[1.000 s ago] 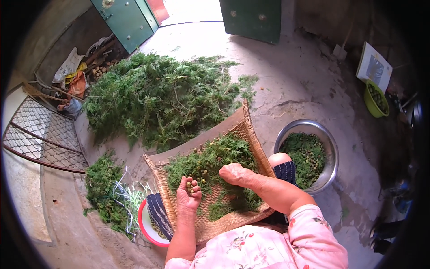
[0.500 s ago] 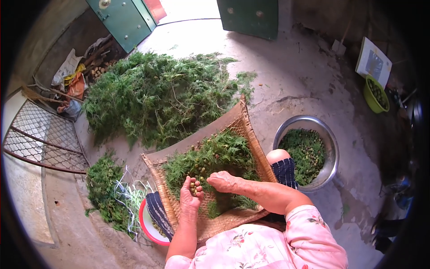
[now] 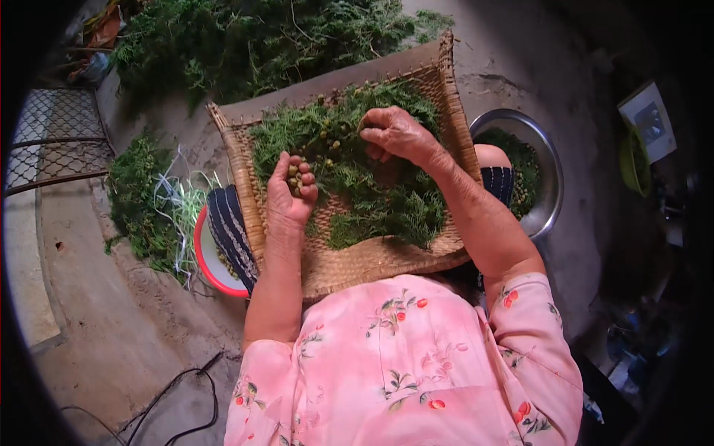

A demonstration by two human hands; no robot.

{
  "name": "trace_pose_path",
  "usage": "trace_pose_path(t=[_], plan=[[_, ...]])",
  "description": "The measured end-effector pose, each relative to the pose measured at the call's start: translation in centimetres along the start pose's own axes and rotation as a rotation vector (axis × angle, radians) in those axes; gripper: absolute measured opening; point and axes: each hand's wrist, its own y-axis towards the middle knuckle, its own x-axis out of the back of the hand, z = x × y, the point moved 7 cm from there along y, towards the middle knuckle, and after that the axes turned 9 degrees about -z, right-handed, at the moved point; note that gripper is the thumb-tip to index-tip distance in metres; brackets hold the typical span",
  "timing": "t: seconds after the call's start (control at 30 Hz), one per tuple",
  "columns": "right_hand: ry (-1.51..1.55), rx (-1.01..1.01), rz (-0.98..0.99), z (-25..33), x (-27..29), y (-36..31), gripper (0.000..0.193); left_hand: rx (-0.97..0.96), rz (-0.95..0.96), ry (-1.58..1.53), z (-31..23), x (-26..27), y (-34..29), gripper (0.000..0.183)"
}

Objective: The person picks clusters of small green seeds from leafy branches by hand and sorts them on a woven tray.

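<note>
Across my lap lies a woven wicker tray (image 3: 338,269) heaped with green conifer sprigs (image 3: 394,212). Small round greenish-brown cones (image 3: 331,141) sit among the sprigs. My left hand (image 3: 286,204), palm up at the left part of the tray, is curled round several loose cones (image 3: 294,178). Over the far middle of the tray is my right hand (image 3: 401,135), fingers bent and pinched together just above the greenery. Whatever is between those fingertips is hidden from view.
A metal basin (image 3: 552,167) of cones and greenery stands right of my knee; a red-rimmed bowl (image 3: 211,269) is at my left. Beyond the tray lies a large branch pile (image 3: 260,44). Left are a smaller pile (image 3: 137,201) with pale plastic strands (image 3: 178,215) and a black cable (image 3: 212,394).
The head view has tilted down, so the doors are out of sight. My right hand has moved away from the left, farther over the sprigs. My left hand still holds its cones.
</note>
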Motion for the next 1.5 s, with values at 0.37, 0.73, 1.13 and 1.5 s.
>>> trace_pose_path(t=[0.37,0.73,1.13,1.5], plan=[[-0.798,0.194,0.126,-1.4,-5.8,-1.3,0.032,-0.048,-0.007,-0.006,-0.9,0.3,-1.0,0.022],[-0.876,0.315,0.729,-3.1,-9.9,-4.9,0.007,-0.063,-0.048,-0.009,-1.2,0.3,-1.2,0.020],[-1.017,0.330,0.365,-3.5,-10.2,-3.1,0.016,-0.058,-0.043,0.039,-0.6,0.3,-0.9,0.023],[-0.250,0.338,0.131,2.4,-6.6,-1.9,0.018,0.043,-0.202,0.180,2.7,0.1,-1.7,0.030]])
